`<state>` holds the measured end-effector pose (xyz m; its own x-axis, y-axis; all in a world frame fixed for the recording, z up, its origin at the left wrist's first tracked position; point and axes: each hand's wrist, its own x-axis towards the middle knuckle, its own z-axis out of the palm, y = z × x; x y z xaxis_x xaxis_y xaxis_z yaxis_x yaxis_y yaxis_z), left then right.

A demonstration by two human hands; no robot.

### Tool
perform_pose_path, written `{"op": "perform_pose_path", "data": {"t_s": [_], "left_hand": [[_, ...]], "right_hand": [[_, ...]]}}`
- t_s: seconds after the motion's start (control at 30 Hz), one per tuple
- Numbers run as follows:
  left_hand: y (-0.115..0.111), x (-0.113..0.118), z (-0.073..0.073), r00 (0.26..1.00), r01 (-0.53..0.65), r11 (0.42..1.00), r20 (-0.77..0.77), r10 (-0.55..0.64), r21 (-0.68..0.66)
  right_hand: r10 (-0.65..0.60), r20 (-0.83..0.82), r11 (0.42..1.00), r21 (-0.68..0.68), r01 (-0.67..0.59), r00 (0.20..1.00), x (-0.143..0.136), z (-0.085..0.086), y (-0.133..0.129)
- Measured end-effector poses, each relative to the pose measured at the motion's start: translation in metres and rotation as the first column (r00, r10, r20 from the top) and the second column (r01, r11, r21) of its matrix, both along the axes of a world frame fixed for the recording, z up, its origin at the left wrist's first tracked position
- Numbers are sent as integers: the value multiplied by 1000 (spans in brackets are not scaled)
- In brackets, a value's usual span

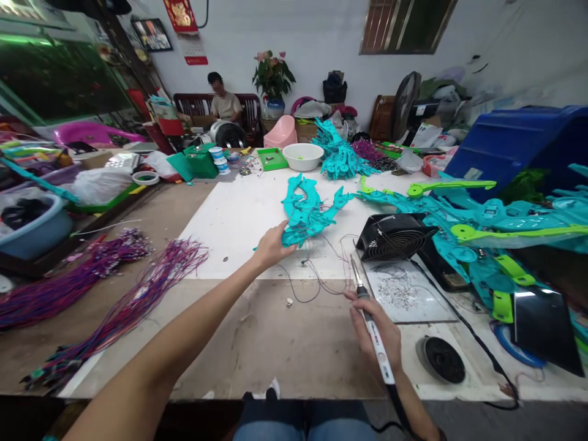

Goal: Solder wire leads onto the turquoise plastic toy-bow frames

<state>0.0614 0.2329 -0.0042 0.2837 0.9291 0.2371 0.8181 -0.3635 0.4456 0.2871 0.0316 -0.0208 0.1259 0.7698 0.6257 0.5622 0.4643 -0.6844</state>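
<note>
My left hand [272, 248] reaches forward and grips the near left edge of a teal plastic shell [301, 205]; part of its fingers is hidden by the piece. Thin dark wires [305, 300] trail from the shell toward me over the table. In my right hand [379, 327] is a soldering iron [377, 346] with a white and dark handle, its metal tip pointing up and away. Just beyond the tip stands a black fan [395, 236]. Beside the right hand, a whitish board [397, 294] carries many tiny bits.
Bundles of red and blue wires [133, 300] lie at left. A round black tin [441, 359] sits near the front edge. More teal parts [340, 153] are piled at the back, near a white bowl [303, 157]. A blue bin [514, 144] stands right. A person [226, 107] sits behind.
</note>
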Motion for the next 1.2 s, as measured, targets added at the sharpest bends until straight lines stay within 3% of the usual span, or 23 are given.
{"op": "perform_pose_path", "data": {"t_s": [0.13,0.23,0.4,0.5,0.6,0.73,0.9,1.07,1.2], "left_hand": [[-24,-25,-6,960,-20,998,278,5,51],[-40,-30,-15,904,-59,998,425,48,13],[-43,-19,-12,814,-21,965,555,168,-261],[-43,-20,6,846,2,928,496,197,-372],[-49,-37,26,926,-69,958,339,165,-277],[-59,-68,42,948,-91,964,275,161,-252],[-63,-86,49,928,-82,932,315,201,-353],[-57,-93,58,931,-96,955,315,186,-282],[-47,-104,64,934,-123,958,296,200,-260]], "right_hand": [[-71,-6,996,51,72,997,-3,21,27],[-116,-49,990,76,120,992,-12,30,67],[-178,71,984,8,178,981,-28,38,133],[-218,88,973,-64,224,972,-29,40,144],[-224,56,972,-65,228,973,-22,35,140],[-214,-44,969,-133,207,976,-16,18,152],[-217,-107,964,-182,195,970,-32,1,210],[-251,-164,954,-212,214,954,-50,-4,269],[-226,-212,963,-197,185,951,-54,-12,297]]}}
